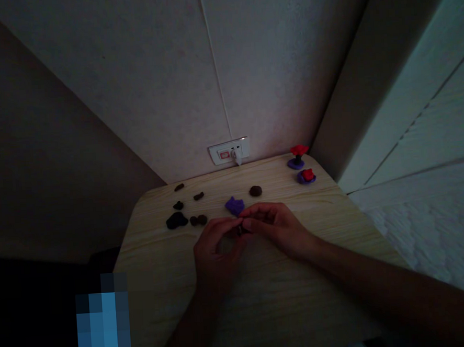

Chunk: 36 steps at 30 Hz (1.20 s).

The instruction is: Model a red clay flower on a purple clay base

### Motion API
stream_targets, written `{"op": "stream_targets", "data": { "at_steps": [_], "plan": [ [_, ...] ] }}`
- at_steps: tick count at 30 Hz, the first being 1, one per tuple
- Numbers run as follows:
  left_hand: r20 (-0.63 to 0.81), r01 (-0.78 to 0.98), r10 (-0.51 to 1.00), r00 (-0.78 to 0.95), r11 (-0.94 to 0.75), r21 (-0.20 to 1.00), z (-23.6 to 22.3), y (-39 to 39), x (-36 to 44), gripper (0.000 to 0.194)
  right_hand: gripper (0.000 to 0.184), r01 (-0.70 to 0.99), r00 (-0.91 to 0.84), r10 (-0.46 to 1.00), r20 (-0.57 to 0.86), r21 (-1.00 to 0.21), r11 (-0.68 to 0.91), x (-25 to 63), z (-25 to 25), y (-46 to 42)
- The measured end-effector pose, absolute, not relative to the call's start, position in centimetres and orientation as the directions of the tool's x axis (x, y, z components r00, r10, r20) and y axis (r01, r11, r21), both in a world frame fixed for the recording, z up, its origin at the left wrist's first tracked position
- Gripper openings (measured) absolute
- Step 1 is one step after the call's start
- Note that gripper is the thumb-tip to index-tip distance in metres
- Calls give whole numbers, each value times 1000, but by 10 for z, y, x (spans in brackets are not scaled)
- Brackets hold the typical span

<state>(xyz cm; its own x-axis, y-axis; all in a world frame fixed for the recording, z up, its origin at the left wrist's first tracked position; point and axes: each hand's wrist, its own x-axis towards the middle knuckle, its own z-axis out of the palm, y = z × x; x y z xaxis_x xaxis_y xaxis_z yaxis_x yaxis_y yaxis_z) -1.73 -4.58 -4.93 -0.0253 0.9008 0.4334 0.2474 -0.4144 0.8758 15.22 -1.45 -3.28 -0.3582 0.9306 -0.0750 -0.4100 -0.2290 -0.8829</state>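
tabletop point(287, 306): left hand point(213, 253), right hand point(286, 230) near purple lump point(234, 205)

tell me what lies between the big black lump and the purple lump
A two-lobed brown lump lies there, close beside the big black lump, then just wood-grained tabletop up to the purple lump; the head view shows it.
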Motion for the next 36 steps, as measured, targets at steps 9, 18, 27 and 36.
{"op": "stream_targets", "data": {
  "at_steps": [9, 18, 27, 36],
  "plan": [
    [516, 415, 856, 29, -480, 773, -43, -45, -18, 34, 31, -487, -429, 894, -131, -800, -351, 151, -38, -15],
    [449, 377, 894, -14, -411, 830, -44, -46, -17, 26, 41, -331, -427, 901, -80, -913, -238, 151, -33, -17],
    [138, -225, 983, -117, -162, 961, -37, -43, -12, 29, 38, -219, -306, 952, -11, -972, -82, 155, -32, -17],
    [-330, -772, 944, -12, 201, 603, -22, -30, -28, 11, 37, -185, -303, 953, -15, -980, -74, 154, -32, -17]
  ]
}}
